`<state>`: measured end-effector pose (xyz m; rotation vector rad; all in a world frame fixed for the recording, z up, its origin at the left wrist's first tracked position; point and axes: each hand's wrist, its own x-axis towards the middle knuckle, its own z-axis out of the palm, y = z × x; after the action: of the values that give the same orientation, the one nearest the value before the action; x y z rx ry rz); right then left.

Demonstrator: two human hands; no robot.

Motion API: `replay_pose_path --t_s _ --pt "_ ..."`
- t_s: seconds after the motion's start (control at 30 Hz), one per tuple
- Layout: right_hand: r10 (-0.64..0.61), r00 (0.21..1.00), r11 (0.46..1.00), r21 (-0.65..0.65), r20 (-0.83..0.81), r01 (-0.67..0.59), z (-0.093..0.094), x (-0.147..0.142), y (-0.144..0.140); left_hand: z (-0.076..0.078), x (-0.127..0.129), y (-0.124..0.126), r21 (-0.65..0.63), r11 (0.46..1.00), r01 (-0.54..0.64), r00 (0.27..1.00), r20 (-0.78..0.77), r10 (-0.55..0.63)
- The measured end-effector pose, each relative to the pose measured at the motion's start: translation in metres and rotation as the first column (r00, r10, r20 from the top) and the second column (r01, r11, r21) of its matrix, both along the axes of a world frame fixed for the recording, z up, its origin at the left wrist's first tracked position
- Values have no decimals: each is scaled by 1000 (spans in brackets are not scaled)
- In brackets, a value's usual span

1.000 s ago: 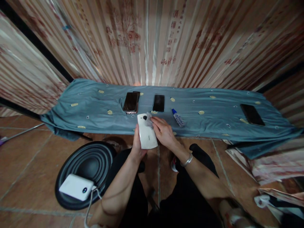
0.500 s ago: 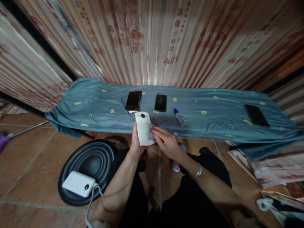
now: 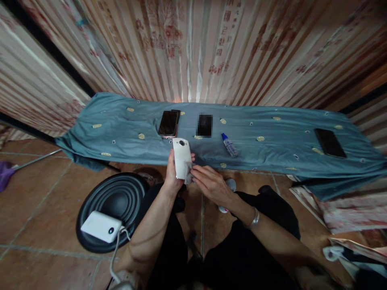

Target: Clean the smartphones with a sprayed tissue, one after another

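My left hand (image 3: 171, 179) grips a white phone (image 3: 182, 157) from below, its back with a round camera lens facing up. My right hand (image 3: 211, 185) presses a small grey wipe (image 3: 190, 176) against the phone's lower right edge. Both hands hover just in front of a low table draped in a blue-grey cloth (image 3: 121, 129). On the cloth lie a dark phone stacked on another (image 3: 168, 123), a second dark phone (image 3: 204, 125), a small bottle with a blue cap (image 3: 229, 146), and a black phone (image 3: 329, 142) at the far right.
A round black ribbed object (image 3: 121, 197) sits on the tiled floor at my left, with a white power bank (image 3: 99, 226) and its cable on it. Striped curtains (image 3: 193, 48) hang behind the table. Papers and bags (image 3: 347, 251) lie at the lower right.
The wipe in my right hand has slid from the phone's top end near the lens down to its lower edge. The phone stayed in my left hand.
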<state>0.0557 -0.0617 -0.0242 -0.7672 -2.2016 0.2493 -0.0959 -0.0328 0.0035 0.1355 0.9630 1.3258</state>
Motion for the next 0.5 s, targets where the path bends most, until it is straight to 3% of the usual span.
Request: replay_pose_path --t_s 0.33,0.5 --pt "72 994 991 104 87 -81 6 -13 -11 -1 3 -7 -134 988 75 997 7 -75" --pt "93 991 993 66 95 -100 9 -14 -11 -8 5 -8 -48 999 8 996 -85 -12"
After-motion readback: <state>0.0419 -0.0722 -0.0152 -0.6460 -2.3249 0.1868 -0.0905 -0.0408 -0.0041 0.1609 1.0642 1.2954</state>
